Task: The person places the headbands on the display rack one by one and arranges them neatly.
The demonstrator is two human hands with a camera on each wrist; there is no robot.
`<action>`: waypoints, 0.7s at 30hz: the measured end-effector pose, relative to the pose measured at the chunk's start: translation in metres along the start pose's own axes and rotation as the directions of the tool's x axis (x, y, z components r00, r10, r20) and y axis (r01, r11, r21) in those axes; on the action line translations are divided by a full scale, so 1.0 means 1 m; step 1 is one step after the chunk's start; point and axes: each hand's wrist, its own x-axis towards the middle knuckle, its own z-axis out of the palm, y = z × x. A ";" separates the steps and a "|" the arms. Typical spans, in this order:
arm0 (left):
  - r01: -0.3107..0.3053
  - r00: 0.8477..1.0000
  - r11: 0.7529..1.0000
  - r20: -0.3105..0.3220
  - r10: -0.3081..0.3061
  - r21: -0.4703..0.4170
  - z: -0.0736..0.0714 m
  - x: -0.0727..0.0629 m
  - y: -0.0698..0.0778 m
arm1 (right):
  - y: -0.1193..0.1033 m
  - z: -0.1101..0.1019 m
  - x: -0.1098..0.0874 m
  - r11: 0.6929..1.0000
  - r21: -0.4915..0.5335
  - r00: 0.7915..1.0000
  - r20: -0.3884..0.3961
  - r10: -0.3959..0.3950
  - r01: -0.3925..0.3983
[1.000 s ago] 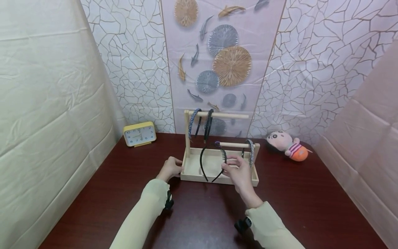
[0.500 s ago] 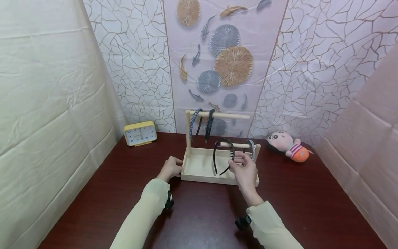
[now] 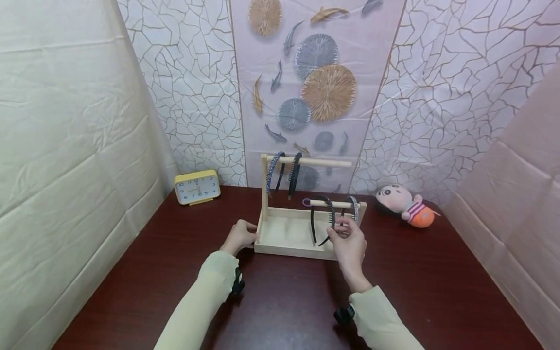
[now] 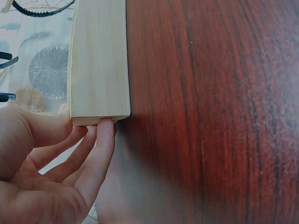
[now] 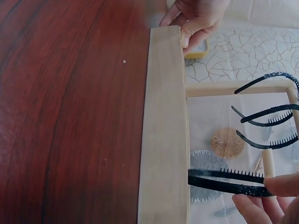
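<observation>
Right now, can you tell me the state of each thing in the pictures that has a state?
Right hand: pinches the black toothed headband.
Black toothed headband: hangs over the lower rod.
Left hand: holds the wooden rack's left end.
Wooden rack: upright on the table.
Upper-rod headbands: hanging.
Clock: upright.
Doll: lying down.

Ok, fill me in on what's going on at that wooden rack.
A person is hanging a black toothed headband on the lower rod of a wooden headband rack. The right hand pinches the headband, which is looped over that rod beside a sparkly headband. The left hand grips the rack's left end on the dark wooden table. More headbands hang from the upper rod. A yellow clock and a plush doll sit at the back.
</observation>
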 end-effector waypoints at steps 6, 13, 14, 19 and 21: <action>0.005 1.000 1.000 0.006 -0.005 0.001 0.001 0.000 -0.002 | 0.003 0.003 -0.003 0.998 -0.060 1.000 -0.016 0.003 -0.004; 0.010 1.000 1.000 -0.006 -0.010 -0.002 0.002 0.002 -0.004 | 0.004 0.005 -0.002 0.999 -0.032 0.998 0.061 -0.021 0.023; 0.009 1.000 1.000 -0.005 -0.009 0.000 0.002 0.002 -0.005 | 0.005 0.004 -0.002 0.999 -0.034 0.997 0.073 -0.018 0.021; -0.015 1.000 1.000 -0.003 0.015 0.023 -0.001 -0.001 -0.010 | 0.006 -0.003 -0.008 0.999 -0.024 0.992 0.128 -0.018 0.021; -0.036 0.999 0.997 -0.014 0.037 0.068 -0.005 -0.004 -0.016 | 0.006 -0.009 -0.013 1.000 0.004 0.988 0.154 -0.022 0.021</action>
